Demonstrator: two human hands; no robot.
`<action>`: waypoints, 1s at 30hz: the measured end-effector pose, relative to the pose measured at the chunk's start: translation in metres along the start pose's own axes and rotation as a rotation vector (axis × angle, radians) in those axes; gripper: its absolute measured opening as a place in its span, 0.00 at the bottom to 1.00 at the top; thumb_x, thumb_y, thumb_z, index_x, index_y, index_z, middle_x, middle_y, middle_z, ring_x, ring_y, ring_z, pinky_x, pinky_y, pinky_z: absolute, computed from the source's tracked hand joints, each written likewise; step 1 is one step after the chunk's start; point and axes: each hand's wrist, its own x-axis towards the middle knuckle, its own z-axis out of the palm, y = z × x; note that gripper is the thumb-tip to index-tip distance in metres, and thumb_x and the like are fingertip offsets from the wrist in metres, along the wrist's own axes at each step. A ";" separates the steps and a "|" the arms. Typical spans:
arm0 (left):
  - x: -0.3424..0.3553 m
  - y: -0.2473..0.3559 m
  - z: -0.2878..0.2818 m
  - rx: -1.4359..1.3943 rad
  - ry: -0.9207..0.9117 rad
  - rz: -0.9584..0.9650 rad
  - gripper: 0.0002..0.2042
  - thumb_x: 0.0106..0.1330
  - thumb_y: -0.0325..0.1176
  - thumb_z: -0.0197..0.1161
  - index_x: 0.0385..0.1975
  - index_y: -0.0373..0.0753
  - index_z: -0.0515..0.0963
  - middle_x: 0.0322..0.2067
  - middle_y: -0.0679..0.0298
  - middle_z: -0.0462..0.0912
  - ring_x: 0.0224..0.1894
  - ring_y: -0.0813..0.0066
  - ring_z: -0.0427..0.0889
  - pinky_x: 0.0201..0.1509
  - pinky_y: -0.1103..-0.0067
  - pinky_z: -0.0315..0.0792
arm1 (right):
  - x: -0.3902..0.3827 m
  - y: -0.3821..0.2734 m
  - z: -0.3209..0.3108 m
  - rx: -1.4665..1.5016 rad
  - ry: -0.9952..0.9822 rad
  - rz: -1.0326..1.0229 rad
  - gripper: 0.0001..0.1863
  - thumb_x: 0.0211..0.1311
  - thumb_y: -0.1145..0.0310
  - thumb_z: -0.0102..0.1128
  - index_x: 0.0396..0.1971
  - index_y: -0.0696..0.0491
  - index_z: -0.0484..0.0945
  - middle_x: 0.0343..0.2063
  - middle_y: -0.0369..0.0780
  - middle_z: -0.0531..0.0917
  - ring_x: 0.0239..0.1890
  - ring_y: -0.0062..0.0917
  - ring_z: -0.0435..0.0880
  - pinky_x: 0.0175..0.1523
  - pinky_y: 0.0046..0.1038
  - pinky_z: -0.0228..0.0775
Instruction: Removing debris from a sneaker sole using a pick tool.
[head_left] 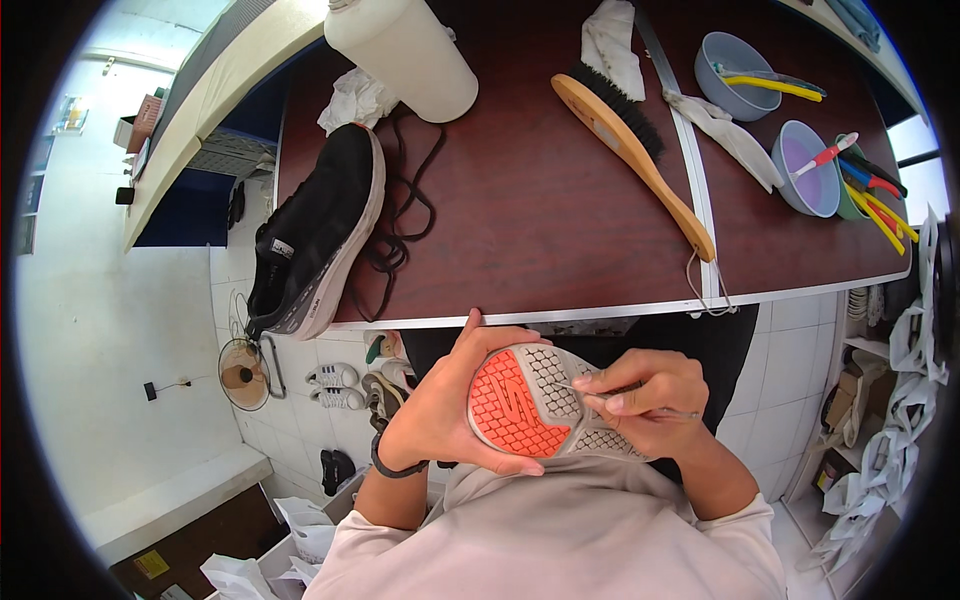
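Left hand [440, 410] curled round shoe [520, 402], orange end tucked into grip, digits above and below! Shoe right between both hands, tread side showing, in front of pale shirt [560, 530]. Next along, thin metal tool [684, 413], tip at shoe's grey part; then right hand [650, 390], pinching tool between thumb and fingers.

The left forearm [395, 500] is raised toward 1 o'clock, and the left hand [440, 410] is curved in a wide grip, its thumb [512, 463] stretched toward 3 o'clock and one finger [474, 321] lifted toward 12 o'clock. At 3 o'clock from it, the right hand [655, 398] is turned toward 9 o'clock, fingers curled, with fingertips [583, 383] drawn into a pinch; the right forearm [722, 482] is angled toward 11 o'clock
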 end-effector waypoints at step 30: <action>-0.004 0.008 0.005 0.032 0.012 0.014 0.56 0.31 0.57 0.87 0.62 0.35 0.67 0.57 0.56 0.80 0.61 0.57 0.79 0.76 0.42 0.32 | -0.005 -0.006 0.002 0.097 0.014 0.074 0.14 0.51 0.87 0.72 0.30 0.52 0.77 0.33 0.49 0.88 0.34 0.27 0.91 0.36 0.21 0.83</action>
